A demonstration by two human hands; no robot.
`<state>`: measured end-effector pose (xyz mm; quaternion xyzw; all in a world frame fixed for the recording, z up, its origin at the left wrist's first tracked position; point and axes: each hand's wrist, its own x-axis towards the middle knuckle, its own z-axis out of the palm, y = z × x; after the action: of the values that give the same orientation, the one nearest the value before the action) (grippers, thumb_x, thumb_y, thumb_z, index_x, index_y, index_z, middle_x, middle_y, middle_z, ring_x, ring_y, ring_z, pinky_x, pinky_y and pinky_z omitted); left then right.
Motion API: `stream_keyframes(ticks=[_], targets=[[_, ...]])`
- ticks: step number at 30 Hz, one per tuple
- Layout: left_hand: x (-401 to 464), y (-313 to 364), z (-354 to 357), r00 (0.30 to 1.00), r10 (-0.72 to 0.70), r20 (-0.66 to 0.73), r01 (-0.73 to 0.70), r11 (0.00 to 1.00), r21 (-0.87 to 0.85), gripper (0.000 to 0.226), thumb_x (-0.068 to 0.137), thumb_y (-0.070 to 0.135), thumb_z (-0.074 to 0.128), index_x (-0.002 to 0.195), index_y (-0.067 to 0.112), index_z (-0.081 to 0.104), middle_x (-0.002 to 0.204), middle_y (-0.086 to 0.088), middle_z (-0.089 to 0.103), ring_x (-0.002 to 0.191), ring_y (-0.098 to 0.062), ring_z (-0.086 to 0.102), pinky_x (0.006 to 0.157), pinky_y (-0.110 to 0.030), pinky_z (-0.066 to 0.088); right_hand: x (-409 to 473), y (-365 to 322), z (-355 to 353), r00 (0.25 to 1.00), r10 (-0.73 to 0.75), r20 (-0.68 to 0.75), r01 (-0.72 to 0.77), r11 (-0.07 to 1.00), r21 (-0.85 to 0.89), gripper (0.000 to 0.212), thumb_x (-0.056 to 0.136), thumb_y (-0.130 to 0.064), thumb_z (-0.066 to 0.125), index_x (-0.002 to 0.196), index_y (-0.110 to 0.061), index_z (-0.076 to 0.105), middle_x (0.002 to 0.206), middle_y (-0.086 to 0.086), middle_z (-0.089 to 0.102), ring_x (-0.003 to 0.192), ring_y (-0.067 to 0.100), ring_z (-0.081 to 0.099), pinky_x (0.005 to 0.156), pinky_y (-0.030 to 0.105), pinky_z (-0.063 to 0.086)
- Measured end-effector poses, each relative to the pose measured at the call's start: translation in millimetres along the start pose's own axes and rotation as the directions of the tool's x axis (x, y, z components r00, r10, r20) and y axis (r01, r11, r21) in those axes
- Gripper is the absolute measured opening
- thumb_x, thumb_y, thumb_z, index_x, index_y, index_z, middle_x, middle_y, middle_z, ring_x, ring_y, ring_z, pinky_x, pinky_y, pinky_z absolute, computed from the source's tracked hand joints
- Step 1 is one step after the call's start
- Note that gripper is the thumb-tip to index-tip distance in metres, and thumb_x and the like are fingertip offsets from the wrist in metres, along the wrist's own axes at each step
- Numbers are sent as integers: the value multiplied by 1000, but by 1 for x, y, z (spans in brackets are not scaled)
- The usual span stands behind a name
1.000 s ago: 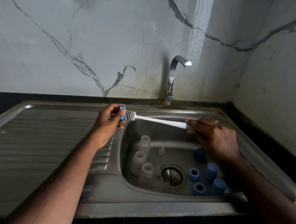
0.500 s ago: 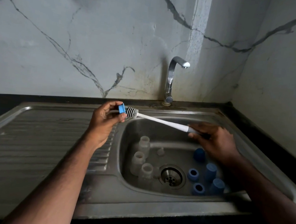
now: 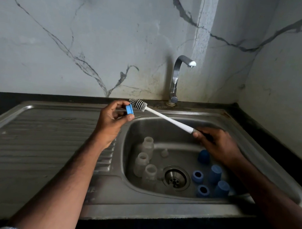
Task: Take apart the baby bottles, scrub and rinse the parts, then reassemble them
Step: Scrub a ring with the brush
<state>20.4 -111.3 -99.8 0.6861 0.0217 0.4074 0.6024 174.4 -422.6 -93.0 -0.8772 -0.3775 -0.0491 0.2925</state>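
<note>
The steel sink point(image 3: 266, 143) filled the desk, drainboard on its left side, basin toward the right, tap point(image 3: 176, 79) at the back edge with no water visible from it. In the basin three clear bottle bodies point(image 3: 142, 162) stood upright near the left wall, a small clear teat point(image 3: 164, 152) lay behind the drain, and blue caps and rings point(image 3: 214, 174) clustered on the right side, all apart, none reassembled. Right hand point(image 3: 219, 146) was curled round the dark grip of the bottle brush point(image 3: 165, 116), holding it slanted up across the basin's back left corner. Left hand point(image 3: 111, 118) pinched a blue ring point(image 3: 129, 109) between thumb and fingertips, over the drainboard edge, with the bristle head just beside or touching it; contact unclear. Risks, as judged: thin pinch on a probably wet ring, so a hard brush stroke could knock it loose into the basin or onto the drainboard. Long handle gave leverage, so the head might skid off the ring. Dropped ring could topple the upright bottles.
</note>
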Motion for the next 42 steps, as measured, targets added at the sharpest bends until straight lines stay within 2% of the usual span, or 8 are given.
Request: stream_keyframes(ticks=[4, 8, 14, 21, 29, 36, 40, 42], targets=[[2, -6, -3, 995, -50, -84, 43, 995, -89, 37, 78, -6, 74, 107, 14, 63, 101, -7, 67, 86, -18, 64, 77, -29, 57, -3, 0, 2, 1000, -7, 28, 7, 1000, -9, 86, 73, -93, 26, 123, -37, 66, 101, -10, 69, 88, 5, 64, 77, 32, 55], [1, -4, -3, 984, -159, -74, 140, 965, -220, 20, 94, -3, 58, 108, 11, 64, 97, -9, 68, 82, -14, 68, 76, -29, 60, -5, -6, -2, 999, -21, 38, 21, 1000, -3, 76, 75, -84, 36, 123, -34, 67, 104, -9, 71, 90, 5, 65, 80, 34, 56], [-3, 4, 3, 953, -304, -1, 297, 931, -214, 23, 104, 19, 46, 103, 5, 65, 75, -10, 66, 52, -16, 61, 47, -25, 51, -6, 1, -10, 1000, -12, -13, 12, 999, -38, 46, 85, -62, 63, 125, -38, 67, 118, -13, 69, 101, 6, 63, 86, 32, 53], [-2, -3, 1, 962, -268, 50, 272, 939, -211, 17, 101, 13, 50, 106, 7, 65, 86, -13, 67, 60, -16, 61, 52, -25, 52, -5, -2, -8, 1000, -3, -26, 2, 998, -55, 36, 93, -49, 63, 128, -38, 64, 116, -10, 68, 95, 6, 60, 71, 21, 42], [-1, -17, 4, 983, -183, -2, 183, 981, 66, 29, 90, -3, 66, 113, 13, 65, 94, -6, 68, 71, -13, 65, 61, -23, 55, -8, 16, -24, 994, 107, -8, -106, 992, 64, 26, 93, -43, 67, 119, -37, 69, 108, -9, 72, 92, 2, 65, 79, 29, 53], [-6, -14, 48, 976, -161, 144, 118, 956, 268, 30, 89, 0, 69, 110, 21, 64, 92, -4, 68, 76, -10, 64, 62, -27, 55, -21, 48, -68, 956, 295, 4, -278, 905, -323, 27, 90, -58, 63, 112, -45, 70, 111, -9, 70, 89, 10, 58, 71, 27, 39], [0, -26, 90, 894, -273, 354, 75, 872, 484, 35, 82, 18, 78, 107, 38, 65, 104, 1, 70, 90, -16, 71, 76, -41, 61, -28, 61, -66, 924, 379, -57, -377, 873, -308, 29, 91, -56, 64, 116, -42, 70, 112, -5, 71, 81, 13, 51, 70, 27, 38], [6, -34, 111, 859, -277, 431, -105, 728, 678, 41, 78, 29, 82, 114, 35, 64, 105, 10, 71, 86, -3, 68, 79, -24, 56, -26, 63, -62, 924, 375, -74, -378, 868, -323, 31, 91, -57, 62, 116, -41, 70, 111, -4, 71, 84, 16, 57, 70, 28, 41]])
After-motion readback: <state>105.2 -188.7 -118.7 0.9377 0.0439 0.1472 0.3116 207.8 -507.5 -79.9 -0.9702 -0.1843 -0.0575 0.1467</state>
